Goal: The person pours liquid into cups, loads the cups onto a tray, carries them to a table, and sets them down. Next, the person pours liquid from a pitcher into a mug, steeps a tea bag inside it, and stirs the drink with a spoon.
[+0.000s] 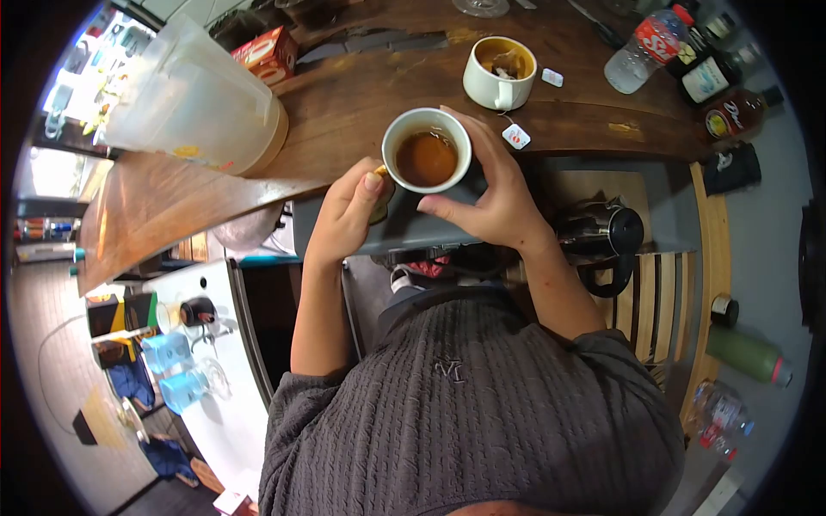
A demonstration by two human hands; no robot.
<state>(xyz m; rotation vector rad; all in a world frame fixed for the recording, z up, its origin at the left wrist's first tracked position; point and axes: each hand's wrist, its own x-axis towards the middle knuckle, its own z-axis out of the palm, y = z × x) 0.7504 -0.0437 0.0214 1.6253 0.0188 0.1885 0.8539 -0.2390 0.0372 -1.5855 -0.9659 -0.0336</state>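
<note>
In front of my chest, near the wooden table's edge, I hold a white mug (423,122) with brown tea (427,161) in it. My left hand (346,206) is closed at the mug's left side, where the handle is mostly hidden by the fingers. The thumb and fingers of my right hand (499,189) curve around the opposite side. Just beyond stands a second white mug (487,88), upright, with a tea bag (508,69) inside. Two paper tea tags, one nearer (516,136) and one farther (552,77), lie beside it.
The wooden table (379,103) also bears a large translucent plastic container (194,99), a red box (267,53) and, at right, a plastic water bottle (644,50) among dark bottles. Below to the right, a glass kettle (594,232) sits on a wooden shelf.
</note>
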